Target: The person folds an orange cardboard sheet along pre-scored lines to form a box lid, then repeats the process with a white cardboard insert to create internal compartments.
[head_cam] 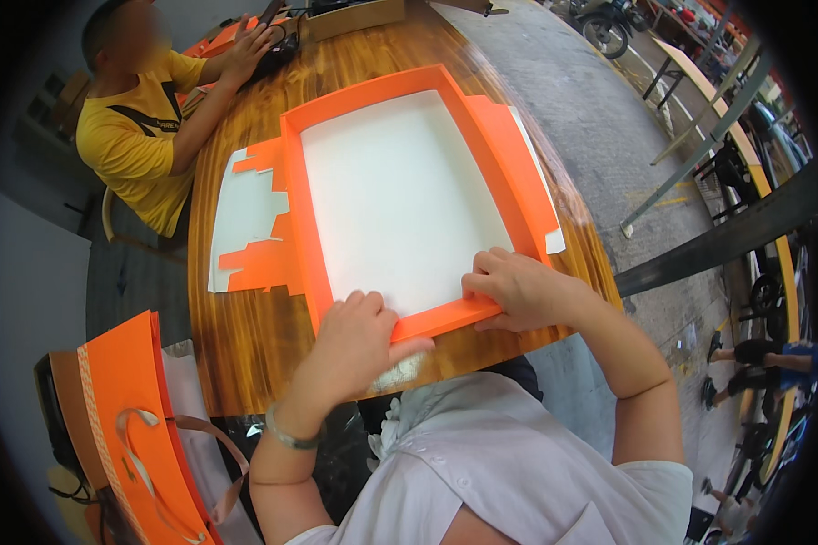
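Observation:
An orange cardboard tray with raised walls and a white inner base (409, 197) lies on the wooden table before me. My left hand (360, 334) is at its near left corner, fingers over the near wall and thumb along the outside. Further right, my right hand (514, 289) pinches the same near wall by the near right corner, fingertips inside and thumb outside. Flat orange and white cardboard sheets with cut tabs (262, 255) stick out from beneath the tray on the left. More orange card (511, 163) with a white edge shows on the right.
The glossy wooden table (245, 361) ends close to my body. A person in a yellow shirt (133, 129) sits at the far left side, hands over a dark object. An orange paper bag with ribbon handles (133, 381) stands at lower left. An open cardboard box (354, 20) is at the far end.

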`<state>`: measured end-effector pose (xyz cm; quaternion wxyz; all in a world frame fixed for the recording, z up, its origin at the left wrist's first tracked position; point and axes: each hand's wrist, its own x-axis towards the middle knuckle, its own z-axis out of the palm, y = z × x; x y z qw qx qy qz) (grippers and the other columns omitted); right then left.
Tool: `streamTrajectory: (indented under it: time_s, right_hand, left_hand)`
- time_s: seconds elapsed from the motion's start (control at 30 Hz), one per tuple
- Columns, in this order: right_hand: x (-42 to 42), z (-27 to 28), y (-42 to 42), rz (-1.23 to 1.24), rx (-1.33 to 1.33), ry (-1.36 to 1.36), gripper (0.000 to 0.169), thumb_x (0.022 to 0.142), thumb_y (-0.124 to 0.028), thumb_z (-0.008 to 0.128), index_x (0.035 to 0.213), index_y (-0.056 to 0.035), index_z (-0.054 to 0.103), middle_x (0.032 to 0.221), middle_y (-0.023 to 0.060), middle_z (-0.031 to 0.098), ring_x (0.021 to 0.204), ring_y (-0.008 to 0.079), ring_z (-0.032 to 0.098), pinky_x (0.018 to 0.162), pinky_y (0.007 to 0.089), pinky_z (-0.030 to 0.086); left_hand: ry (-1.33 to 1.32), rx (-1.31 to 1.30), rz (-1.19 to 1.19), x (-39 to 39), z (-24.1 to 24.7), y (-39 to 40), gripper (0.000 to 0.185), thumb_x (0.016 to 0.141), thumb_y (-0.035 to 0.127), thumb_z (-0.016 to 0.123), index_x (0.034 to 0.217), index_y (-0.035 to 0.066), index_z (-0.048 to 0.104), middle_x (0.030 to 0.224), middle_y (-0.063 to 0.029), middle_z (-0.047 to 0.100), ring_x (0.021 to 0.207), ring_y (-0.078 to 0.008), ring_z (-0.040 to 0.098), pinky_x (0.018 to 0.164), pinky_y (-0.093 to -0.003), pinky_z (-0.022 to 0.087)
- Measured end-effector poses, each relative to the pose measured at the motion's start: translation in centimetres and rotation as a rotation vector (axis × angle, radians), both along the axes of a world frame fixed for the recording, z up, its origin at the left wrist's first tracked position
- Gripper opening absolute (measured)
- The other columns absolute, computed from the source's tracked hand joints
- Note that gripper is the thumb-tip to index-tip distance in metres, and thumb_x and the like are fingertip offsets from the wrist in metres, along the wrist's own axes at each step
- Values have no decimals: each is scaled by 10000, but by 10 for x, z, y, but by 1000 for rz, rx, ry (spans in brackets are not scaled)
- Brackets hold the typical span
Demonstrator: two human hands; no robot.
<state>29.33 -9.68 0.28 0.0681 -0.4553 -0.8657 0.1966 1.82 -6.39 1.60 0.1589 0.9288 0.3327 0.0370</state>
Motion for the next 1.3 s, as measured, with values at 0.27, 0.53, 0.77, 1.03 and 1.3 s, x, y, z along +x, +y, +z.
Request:
streamTrajectory:
  time_s: [0.27,0.53,0.77,1.03,1.3]
  right_hand:
    - [-28,-20,-24,-100,381,-142,313,697,-223,790,900,-105,583,902,49,526,835,223,529,682,357,443]
    - [-56,-3,-9,13,15,-130,275,824,-307,757,920,-91,616,857,76,614,860,264,654,657,384,507]
    - [-35,-12,-13,-44,57,-94,321,814,-335,763,876,-60,609,851,94,635,843,301,665,675,420,519]
    - [-3,5,-7,4,-144,-301,343,827,-344,745,836,-39,589,835,110,647,840,320,663,698,426,524]
    - [-38,-10,-7,24,9,-113,321,873,-354,701,861,-40,634,833,89,656,818,314,665,720,433,522]
  left_hand:
    - [-36,280,98,8,-18,-29,352,741,297,805,943,69,629,839,-46,545,803,-211,556,629,-350,454]
    - [-45,61,92,8,-13,-23,289,803,332,755,807,72,627,727,-67,568,703,-243,601,576,-378,469]
    - [-55,17,60,8,-10,-15,283,840,313,729,786,55,626,715,-100,574,692,-293,605,598,-413,474]
    - [-19,-82,-36,6,-11,-5,230,863,278,701,851,54,648,766,-115,601,752,-319,622,638,-424,486]
    - [-102,-131,-97,38,-24,-6,139,854,162,660,893,34,624,861,-132,641,783,-351,629,686,-442,506]
